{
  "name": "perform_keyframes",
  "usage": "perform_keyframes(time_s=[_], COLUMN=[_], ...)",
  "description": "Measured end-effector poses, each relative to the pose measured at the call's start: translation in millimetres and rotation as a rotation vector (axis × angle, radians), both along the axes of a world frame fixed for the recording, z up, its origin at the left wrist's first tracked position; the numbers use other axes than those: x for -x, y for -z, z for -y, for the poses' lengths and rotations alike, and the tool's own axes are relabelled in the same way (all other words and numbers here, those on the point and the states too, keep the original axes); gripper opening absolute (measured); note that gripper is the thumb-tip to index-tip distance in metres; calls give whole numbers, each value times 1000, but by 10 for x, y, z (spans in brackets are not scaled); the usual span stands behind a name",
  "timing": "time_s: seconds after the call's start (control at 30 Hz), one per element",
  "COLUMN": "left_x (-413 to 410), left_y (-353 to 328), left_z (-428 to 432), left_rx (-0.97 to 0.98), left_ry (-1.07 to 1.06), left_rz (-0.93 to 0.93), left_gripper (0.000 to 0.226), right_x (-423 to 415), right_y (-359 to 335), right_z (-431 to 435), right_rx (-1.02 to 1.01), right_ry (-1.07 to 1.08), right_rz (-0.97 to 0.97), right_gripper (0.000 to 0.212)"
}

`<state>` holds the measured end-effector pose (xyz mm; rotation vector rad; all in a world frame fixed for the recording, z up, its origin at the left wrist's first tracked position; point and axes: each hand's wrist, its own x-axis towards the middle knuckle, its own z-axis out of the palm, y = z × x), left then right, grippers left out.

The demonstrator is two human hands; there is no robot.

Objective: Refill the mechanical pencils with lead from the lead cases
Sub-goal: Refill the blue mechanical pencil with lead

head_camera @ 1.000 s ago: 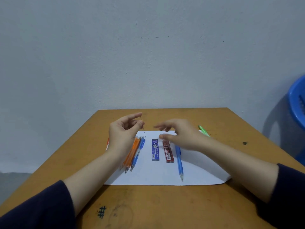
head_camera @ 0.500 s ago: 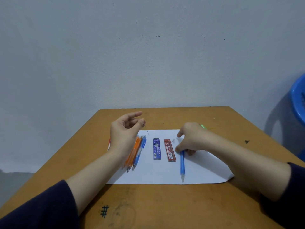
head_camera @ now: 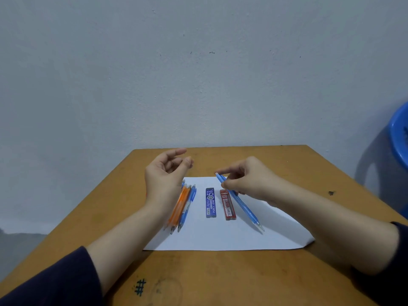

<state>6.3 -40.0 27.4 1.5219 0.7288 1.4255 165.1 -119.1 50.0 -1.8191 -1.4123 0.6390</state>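
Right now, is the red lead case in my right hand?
No, the right hand pinches a blue pencil; the red case lies on the paper.

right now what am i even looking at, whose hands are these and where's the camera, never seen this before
There is no machine: these are a person's two bare hands, filmed by one camera worn on the head, looking down. On a wooden table lies a white sheet with a blue lead case, a red lead case and a bunch of orange and blue pencils. The right hand pinches a blue mechanical pencil near its back end. The left hand is raised, fingers curled; whether it holds a lead is too small to tell.
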Motion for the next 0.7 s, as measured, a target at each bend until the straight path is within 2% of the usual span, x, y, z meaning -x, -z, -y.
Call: perform_keyframes(time_s=[0.13,0.4,0.7], left_x=[8,24,21], left_y=[-18,-33,-48], left_z=[6,12,35], left_rx=[-17,-32,-30], left_ry=[-4,-19,-2], left_rz=[39,84,103], left_gripper=[18,17,17], right_x=[22,117,137], right_y=[75,106,115], right_z=[-11,28,27], right_rx=[-146,-273,-299], right_ry=[-19,-121,-122], right_rz=[117,154,143], right_gripper=[33,36,37])
